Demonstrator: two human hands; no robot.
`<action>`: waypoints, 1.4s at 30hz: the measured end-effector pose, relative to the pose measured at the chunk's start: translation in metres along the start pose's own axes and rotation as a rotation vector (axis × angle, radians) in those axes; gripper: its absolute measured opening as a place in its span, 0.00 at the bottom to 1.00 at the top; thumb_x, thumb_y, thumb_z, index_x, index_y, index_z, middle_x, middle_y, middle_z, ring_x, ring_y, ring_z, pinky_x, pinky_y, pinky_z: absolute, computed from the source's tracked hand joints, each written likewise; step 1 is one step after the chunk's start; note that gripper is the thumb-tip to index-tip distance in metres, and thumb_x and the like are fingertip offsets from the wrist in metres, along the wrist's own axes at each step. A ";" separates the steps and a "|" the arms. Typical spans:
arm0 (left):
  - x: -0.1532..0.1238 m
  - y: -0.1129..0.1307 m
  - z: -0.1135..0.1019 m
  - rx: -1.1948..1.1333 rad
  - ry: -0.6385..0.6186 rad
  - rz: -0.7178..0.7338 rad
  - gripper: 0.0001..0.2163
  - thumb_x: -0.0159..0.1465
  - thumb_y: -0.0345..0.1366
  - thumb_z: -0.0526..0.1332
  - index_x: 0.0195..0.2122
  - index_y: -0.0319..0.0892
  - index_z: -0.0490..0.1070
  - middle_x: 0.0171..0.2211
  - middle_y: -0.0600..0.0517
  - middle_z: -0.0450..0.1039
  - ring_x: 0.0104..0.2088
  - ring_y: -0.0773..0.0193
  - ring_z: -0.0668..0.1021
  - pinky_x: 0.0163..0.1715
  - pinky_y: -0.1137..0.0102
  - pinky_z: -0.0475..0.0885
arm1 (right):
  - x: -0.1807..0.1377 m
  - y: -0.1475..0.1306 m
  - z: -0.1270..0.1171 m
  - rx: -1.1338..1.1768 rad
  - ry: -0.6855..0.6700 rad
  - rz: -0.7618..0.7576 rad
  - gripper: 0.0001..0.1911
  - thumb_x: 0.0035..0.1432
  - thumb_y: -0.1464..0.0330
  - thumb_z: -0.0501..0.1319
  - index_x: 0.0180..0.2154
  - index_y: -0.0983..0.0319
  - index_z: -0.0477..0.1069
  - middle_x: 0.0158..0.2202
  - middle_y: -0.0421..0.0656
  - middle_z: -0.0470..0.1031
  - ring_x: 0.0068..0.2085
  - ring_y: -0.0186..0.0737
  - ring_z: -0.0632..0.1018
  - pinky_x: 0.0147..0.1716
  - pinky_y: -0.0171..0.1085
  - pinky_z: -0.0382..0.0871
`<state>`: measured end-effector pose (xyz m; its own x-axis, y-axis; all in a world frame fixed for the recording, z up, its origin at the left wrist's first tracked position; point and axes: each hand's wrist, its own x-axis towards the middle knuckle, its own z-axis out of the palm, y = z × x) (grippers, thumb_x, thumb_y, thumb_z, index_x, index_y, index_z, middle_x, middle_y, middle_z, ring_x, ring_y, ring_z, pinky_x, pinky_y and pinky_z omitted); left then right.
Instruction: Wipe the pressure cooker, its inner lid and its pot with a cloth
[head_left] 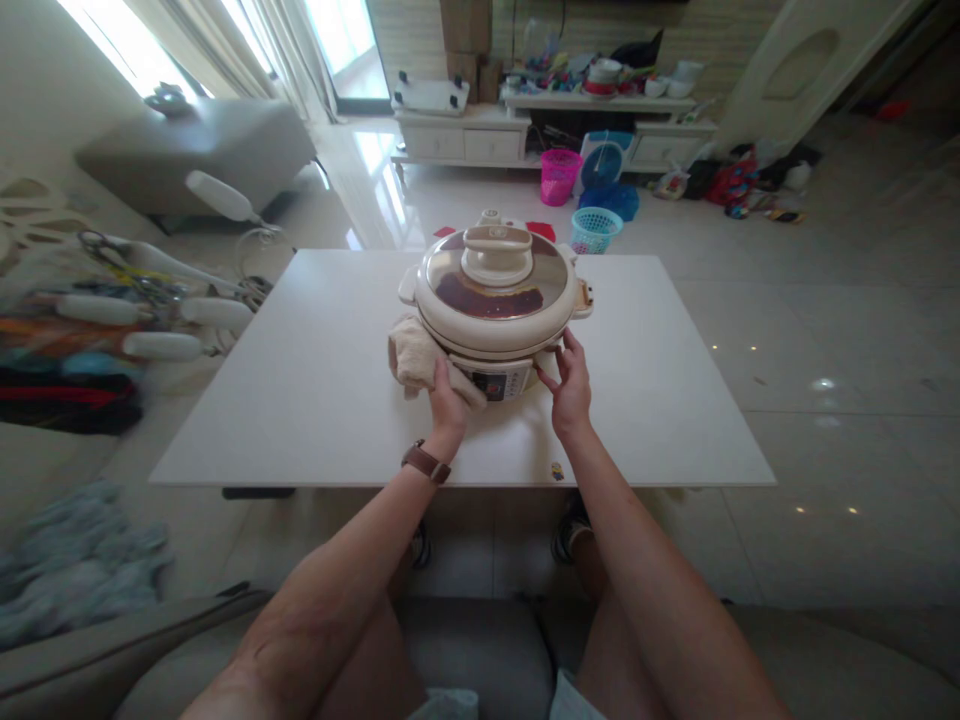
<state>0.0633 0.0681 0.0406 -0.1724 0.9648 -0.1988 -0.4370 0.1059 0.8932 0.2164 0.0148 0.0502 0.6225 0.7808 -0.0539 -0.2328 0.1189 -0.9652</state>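
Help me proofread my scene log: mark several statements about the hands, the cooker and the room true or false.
1. The left hand holds a beige cloth against the cooker. True.
2. The lid is off the cooker. False: the lid is on.
3. The right hand is at the cooker's right side. True.
4. A watch is on the right wrist. False: the watch is on the left.
5. The pink basket stands on the table. False: the pink basket stands on the floor.

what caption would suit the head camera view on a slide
Left hand holding a beige cloth against a lidded cooker on a white table, right hand at the cooker's right side.
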 end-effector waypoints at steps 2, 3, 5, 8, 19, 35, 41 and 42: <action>0.012 0.001 0.002 0.006 0.042 0.048 0.21 0.77 0.39 0.53 0.65 0.32 0.67 0.69 0.42 0.68 0.73 0.58 0.65 0.73 0.66 0.55 | 0.000 0.000 0.000 -0.009 0.002 0.000 0.33 0.60 0.49 0.57 0.66 0.45 0.66 0.74 0.40 0.59 0.72 0.51 0.63 0.62 0.58 0.70; 0.014 0.001 0.003 0.009 0.055 0.056 0.21 0.76 0.39 0.53 0.65 0.33 0.69 0.68 0.42 0.69 0.72 0.59 0.66 0.73 0.66 0.55 | 0.000 0.000 0.000 -0.019 0.001 0.000 0.33 0.60 0.50 0.57 0.66 0.45 0.65 0.74 0.40 0.59 0.72 0.51 0.63 0.62 0.58 0.70; 0.013 0.000 0.002 0.018 0.054 0.051 0.20 0.76 0.39 0.55 0.64 0.37 0.71 0.67 0.45 0.71 0.72 0.61 0.66 0.73 0.68 0.55 | 0.001 0.001 0.000 -0.043 -0.007 -0.012 0.34 0.58 0.53 0.60 0.66 0.45 0.64 0.74 0.40 0.58 0.73 0.50 0.62 0.63 0.58 0.70; 0.008 -0.001 0.000 0.031 0.052 0.044 0.19 0.74 0.39 0.57 0.63 0.41 0.73 0.68 0.47 0.71 0.73 0.62 0.65 0.73 0.68 0.53 | 0.003 0.006 0.001 -0.098 -0.037 -0.097 0.44 0.50 0.56 0.68 0.68 0.46 0.61 0.75 0.42 0.56 0.74 0.53 0.60 0.66 0.57 0.67; 0.011 0.000 -0.006 0.042 0.035 0.025 0.17 0.73 0.40 0.60 0.59 0.41 0.75 0.67 0.47 0.72 0.70 0.61 0.68 0.73 0.66 0.56 | 0.000 0.015 -0.005 -0.349 -0.072 -0.207 0.63 0.41 0.53 0.79 0.73 0.47 0.52 0.77 0.50 0.51 0.74 0.59 0.60 0.65 0.64 0.66; 0.011 0.000 -0.006 0.033 0.040 0.052 0.15 0.72 0.38 0.60 0.57 0.40 0.76 0.66 0.45 0.72 0.70 0.61 0.69 0.73 0.66 0.56 | -0.001 0.014 -0.005 -0.431 -0.059 -0.236 0.62 0.42 0.53 0.79 0.74 0.48 0.52 0.77 0.50 0.53 0.73 0.60 0.62 0.63 0.63 0.70; 0.011 0.000 -0.005 0.025 0.031 0.030 0.14 0.72 0.36 0.60 0.56 0.40 0.77 0.65 0.47 0.74 0.70 0.61 0.69 0.73 0.66 0.56 | -0.001 0.016 -0.004 -0.453 -0.054 -0.237 0.63 0.44 0.50 0.78 0.74 0.49 0.49 0.77 0.51 0.52 0.73 0.59 0.62 0.63 0.60 0.72; 0.011 0.000 -0.005 0.029 0.034 0.029 0.14 0.72 0.36 0.60 0.56 0.40 0.77 0.65 0.46 0.74 0.69 0.61 0.70 0.73 0.66 0.57 | 0.000 0.017 -0.004 -0.458 -0.059 -0.240 0.63 0.44 0.50 0.78 0.75 0.50 0.49 0.77 0.51 0.52 0.73 0.59 0.62 0.62 0.60 0.72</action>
<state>0.0566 0.0780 0.0365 -0.2145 0.9589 -0.1858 -0.4060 0.0855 0.9098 0.2155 0.0141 0.0327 0.5719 0.7994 0.1843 0.2707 0.0282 -0.9622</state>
